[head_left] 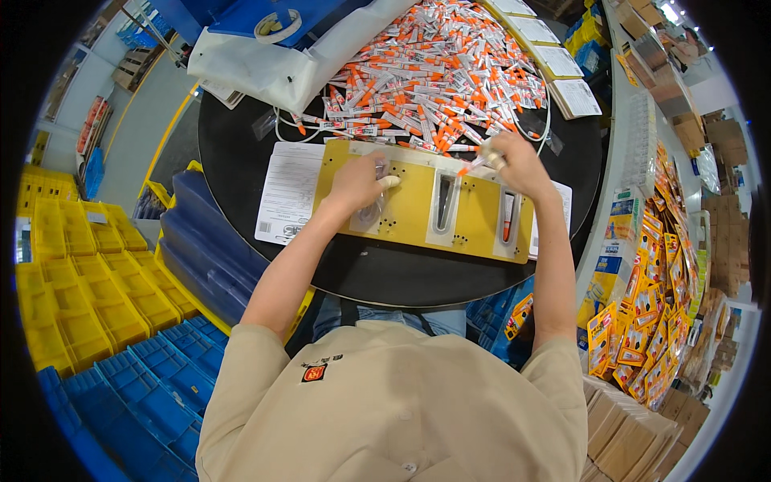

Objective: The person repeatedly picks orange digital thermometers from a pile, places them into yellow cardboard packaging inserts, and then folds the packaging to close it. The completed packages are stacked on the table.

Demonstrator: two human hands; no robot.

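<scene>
A yellow board point(409, 221) with several small holes lies across the near part of the round black table. My left hand point(357, 183) is at its left slot, fingers closed on a clear plastic blister point(370, 210). My right hand point(516, 163), with pale finger covers, pinches a small white tube with an orange cap point(472, 166) above the board, cap pointing down and left. Between the hands, a clear blister point(443, 202) in the middle slot shows no tube inside. The right-hand blister point(507, 217) holds one tube.
A large heap of orange-capped tubes point(434, 72) covers the table's far side. Printed cards point(285, 193) stick out beneath the board. A tape roll point(277, 26) lies at the far left. Yellow crates point(80, 281) stand left; packed blister cards point(642, 313) are piled right.
</scene>
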